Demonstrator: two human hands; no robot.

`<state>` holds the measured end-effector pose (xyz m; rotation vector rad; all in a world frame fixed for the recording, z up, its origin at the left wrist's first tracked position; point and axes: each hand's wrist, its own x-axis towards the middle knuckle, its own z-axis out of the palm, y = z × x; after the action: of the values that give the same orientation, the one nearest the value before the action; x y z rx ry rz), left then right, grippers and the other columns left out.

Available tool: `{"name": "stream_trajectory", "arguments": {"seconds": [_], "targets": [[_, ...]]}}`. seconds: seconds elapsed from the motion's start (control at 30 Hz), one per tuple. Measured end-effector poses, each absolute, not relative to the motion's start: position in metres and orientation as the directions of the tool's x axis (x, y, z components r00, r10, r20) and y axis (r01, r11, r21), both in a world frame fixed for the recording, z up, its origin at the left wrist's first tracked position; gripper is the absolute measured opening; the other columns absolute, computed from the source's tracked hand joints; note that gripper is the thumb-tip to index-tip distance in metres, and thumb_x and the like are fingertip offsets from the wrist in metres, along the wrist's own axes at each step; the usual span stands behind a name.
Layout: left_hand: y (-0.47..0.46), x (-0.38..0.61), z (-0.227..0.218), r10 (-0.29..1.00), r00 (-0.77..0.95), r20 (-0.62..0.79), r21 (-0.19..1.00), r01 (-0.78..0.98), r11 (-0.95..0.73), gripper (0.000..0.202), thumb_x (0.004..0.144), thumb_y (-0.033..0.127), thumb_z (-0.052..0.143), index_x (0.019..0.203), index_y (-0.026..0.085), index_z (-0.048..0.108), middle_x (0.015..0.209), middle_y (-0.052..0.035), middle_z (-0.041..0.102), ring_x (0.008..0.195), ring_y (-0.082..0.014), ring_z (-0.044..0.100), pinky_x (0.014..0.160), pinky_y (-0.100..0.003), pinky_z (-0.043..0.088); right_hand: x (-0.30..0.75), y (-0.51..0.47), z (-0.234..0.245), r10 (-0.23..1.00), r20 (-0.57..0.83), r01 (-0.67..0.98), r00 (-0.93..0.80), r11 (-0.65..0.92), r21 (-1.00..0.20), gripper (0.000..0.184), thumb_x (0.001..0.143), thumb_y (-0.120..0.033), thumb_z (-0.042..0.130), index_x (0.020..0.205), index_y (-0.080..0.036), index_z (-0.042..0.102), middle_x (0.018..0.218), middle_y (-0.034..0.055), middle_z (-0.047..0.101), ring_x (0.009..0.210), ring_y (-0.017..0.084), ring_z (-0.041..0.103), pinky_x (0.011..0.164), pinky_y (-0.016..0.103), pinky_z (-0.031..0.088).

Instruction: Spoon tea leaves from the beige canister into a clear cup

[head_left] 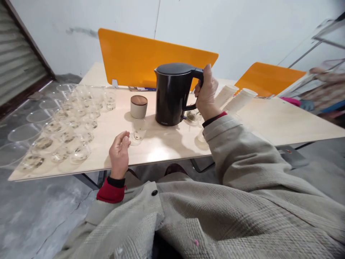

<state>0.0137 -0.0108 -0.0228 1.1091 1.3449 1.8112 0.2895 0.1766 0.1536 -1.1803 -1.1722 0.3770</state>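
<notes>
My right hand [207,90] is wrapped round the handle of a black electric kettle [172,97], which is upright above the table with its spout to the left. Below and left of the spout stands a clear cup [139,128] with a few dark leaf bits in the bottom. Close by the cup's left side is my left hand [119,153], its fingers loosely curved with nothing in them. Whether its fingertips touch the cup I cannot tell. Behind the cup sits a pale canister [138,108] with a wooden lid.
Several clear cups [67,133] holding leaf bits and liquid crowd the table's left end. Right of the kettle lies a small dish of dried leaves [192,116], partly hidden. Stacked white cups [239,100] lie behind my right wrist. Orange dividers [129,57] stand along the back.
</notes>
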Motion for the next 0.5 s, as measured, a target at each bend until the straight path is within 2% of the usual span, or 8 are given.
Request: {"name": "stream_trajectory", "arguments": {"seconds": [0.1,0.17,0.23,0.4,0.5], "targets": [[-0.012,0.014,-0.021,0.860,-0.440,0.260,0.957,-0.004,-0.291,0.049,0.097,0.062,0.067,0.124,0.021,0.074,0.129,-0.0123,0.079,0.122,-0.0251,0.074,0.095,-0.035,0.064,0.284,0.190,0.153,0.800,0.537,0.426,0.268,0.401,-0.811,0.064,0.097,-0.095,0.017,0.070,-0.037,0.026,0.048,-0.0102,0.020,0.062,0.017,0.027,0.059,0.033,0.028],[-0.014,0.015,-0.019,0.866,-0.431,0.255,0.959,-0.004,-0.284,0.048,0.098,0.061,0.067,0.123,0.021,0.075,0.130,-0.0120,0.078,0.121,-0.0251,0.074,0.095,-0.036,0.064,0.280,0.189,0.157,0.835,0.528,0.456,0.154,0.414,-0.788,0.064,0.094,-0.098,0.019,0.070,-0.038,0.024,0.047,-0.0101,0.021,0.066,0.018,0.029,0.064,0.033,0.030],[-0.016,0.015,-0.018,0.870,-0.425,0.251,0.960,-0.004,-0.279,0.046,0.098,0.060,0.068,0.122,0.022,0.076,0.130,-0.0114,0.078,0.121,-0.0249,0.073,0.097,-0.036,0.062,0.277,0.186,0.161,0.855,0.505,0.431,0.121,0.413,-0.802,0.063,0.094,-0.097,0.022,0.070,-0.039,0.024,0.047,-0.0096,0.024,0.069,0.018,0.031,0.068,0.034,0.031],[-0.018,0.014,-0.018,0.879,-0.405,0.250,0.962,0.003,-0.272,0.044,0.099,0.057,0.068,0.122,0.022,0.076,0.132,-0.0109,0.078,0.124,-0.0253,0.072,0.106,-0.039,0.058,0.286,0.204,0.153,0.876,0.468,0.413,0.116,0.386,-0.825,0.059,0.096,-0.092,0.026,0.069,-0.040,0.021,0.046,-0.0103,0.021,0.068,0.019,0.024,0.068,0.037,0.027],[-0.019,0.014,-0.018,0.885,-0.401,0.236,0.967,0.007,-0.255,0.043,0.099,0.058,0.066,0.123,0.023,0.077,0.134,-0.0103,0.078,0.122,-0.0256,0.073,0.106,-0.040,0.058,0.301,0.230,0.138,0.848,0.436,0.322,0.302,0.339,-0.884,0.057,0.099,-0.087,0.020,0.070,-0.039,0.023,0.047,-0.0106,0.021,0.065,0.019,0.023,0.065,0.037,0.025]]}}
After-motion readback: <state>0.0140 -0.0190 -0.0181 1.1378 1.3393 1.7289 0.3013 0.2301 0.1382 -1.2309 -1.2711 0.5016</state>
